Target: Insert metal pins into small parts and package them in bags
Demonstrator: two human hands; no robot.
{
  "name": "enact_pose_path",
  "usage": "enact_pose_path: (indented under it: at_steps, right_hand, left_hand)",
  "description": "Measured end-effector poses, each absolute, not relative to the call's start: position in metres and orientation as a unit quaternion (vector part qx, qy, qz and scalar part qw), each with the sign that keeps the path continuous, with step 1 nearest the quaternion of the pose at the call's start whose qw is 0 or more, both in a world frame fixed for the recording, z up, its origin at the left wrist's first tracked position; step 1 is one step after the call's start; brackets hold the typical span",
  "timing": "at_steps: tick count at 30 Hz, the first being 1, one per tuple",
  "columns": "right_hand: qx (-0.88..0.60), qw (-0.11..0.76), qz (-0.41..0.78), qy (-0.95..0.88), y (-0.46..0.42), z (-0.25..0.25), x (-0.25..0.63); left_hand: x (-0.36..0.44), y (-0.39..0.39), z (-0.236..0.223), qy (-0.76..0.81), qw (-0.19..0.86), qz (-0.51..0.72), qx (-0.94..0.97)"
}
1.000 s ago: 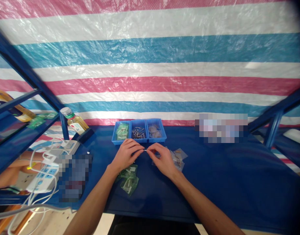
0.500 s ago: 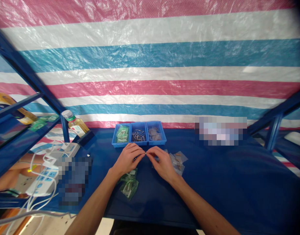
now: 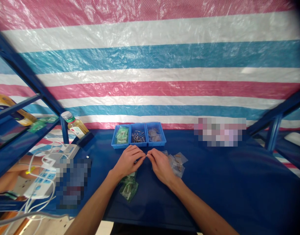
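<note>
A striped plastic tarpaulin (image 3: 150,58) in pink, white and teal bands hangs behind the desk (image 3: 213,182), which is covered in dark blue cloth. Blue steel rack uprights (image 3: 64,130) stand at the desk's far corners, a blue shelf (image 3: 15,140) lies beyond its left end, and a pale floor (image 3: 105,227) shows below its near edge.

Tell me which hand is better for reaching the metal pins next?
Probably the left hand: it sits just below the metal pins in the middle compartment of the blue tray, nearer than the right hand.
</note>
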State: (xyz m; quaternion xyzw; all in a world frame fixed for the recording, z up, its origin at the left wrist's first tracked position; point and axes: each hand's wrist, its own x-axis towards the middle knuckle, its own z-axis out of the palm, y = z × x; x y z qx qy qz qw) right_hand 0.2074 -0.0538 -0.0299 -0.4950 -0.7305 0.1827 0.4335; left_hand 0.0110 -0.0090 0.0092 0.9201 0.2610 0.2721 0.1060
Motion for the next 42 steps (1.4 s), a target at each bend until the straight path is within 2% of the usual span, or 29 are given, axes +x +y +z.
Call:
enact_pose_path:
  at_steps: [22,32,42]
  right_hand:
    - [-0.452,0.457,0.177,-0.745,-0.0509,-0.0332,0.2139]
    - [-0.488,0.434,0.156,-0.741,-0.0513,-0.0289,0.2148]
    - [-0.455,0.426,0.138,-0.770,-0.0507,-0.0299,0.2160]
  left_hand:
    - [0.0083,-0.0042,0.0030,0.261,0.103,0.278,0.919]
    - [0.0096,-0.0039,0.0028,0.261,0.109,0.282,0.917]
    - [0.0099,-0.0044,0.0013,0.265,0.115,0.284,0.914]
